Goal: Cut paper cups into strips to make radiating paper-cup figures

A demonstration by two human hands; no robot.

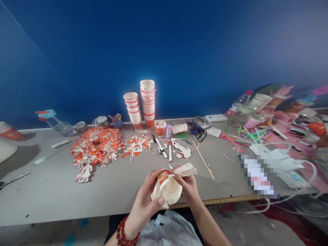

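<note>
Close to the table's front edge, both hands hold a cut paper cup [174,191], white inside with a red printed patch. A slit runs down its near side, and flat strips stick out to the upper right. My left hand [146,196] is closed around its left side, thumb on the near wall. Past the far side, my right hand [188,188] grips it by the strips, its fingertips partly hidden. Just beyond the hands lie a red-and-white marker [170,151], black markers [161,148] and a cut white paper piece [183,149].
Stacked paper cups [147,102] stand by the blue wall. A heap of orange-and-white paper cutouts [96,145] lies left, scraps [137,146] beside it. Wooden sticks [203,160], a blurred-out phone-like object [258,176], white cables [311,171] and bottles [239,104] are right; scissors [15,180] far left.
</note>
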